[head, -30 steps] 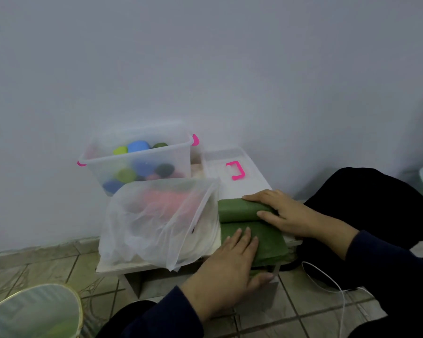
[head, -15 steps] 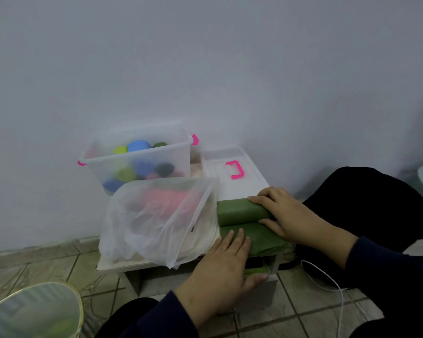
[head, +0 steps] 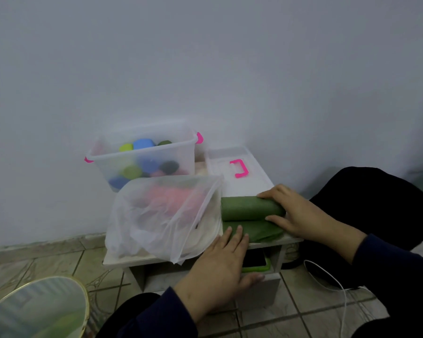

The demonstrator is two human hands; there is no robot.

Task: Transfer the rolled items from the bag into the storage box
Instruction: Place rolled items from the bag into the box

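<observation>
Green cloth (head: 249,208), half rolled on the desk (head: 244,186); roll gripped by the right hand (head: 296,215), loose flap flattened by the spread left hand (head: 220,269), so winding stays tight.

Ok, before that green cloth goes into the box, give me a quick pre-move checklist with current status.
1. Green cloth fully rolled: not ok, a flat part lies under the left hand.
2. Right hand grips the roll's end: ok.
3. Storage box open, lid set aside: ok.
4. Room in the box above the rolls: ok, space shows below the rim.
5. Path to the box: cannot tell, the mesh bag sits in front.
6. Rolls left in the bag: cannot tell, only pink shapes show.
</observation>
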